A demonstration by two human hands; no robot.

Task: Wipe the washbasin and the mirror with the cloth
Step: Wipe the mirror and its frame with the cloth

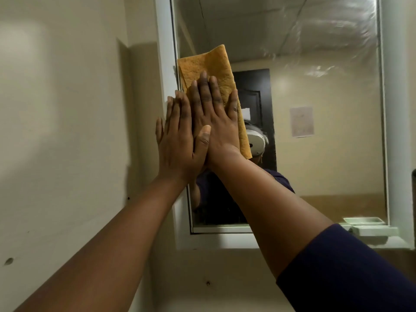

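Beige wall (67,131) fills the left; from there I see one left hand (177,140), fingers straight, flat against the white frame (165,64), holding nothing. Next, one right hand (216,113), fingers straight, presses one orange cloth (209,64) onto the left edge of one mirror (315,109). Streaks show upper right, so I judge the mirror partly wiped. One tray (373,230) sits lower right. No washbasin in view; its status I cannot tell.

The mirror (315,109) glass lies bare to its right edge, while a small shelf (374,230) juts out at its lower right corner.
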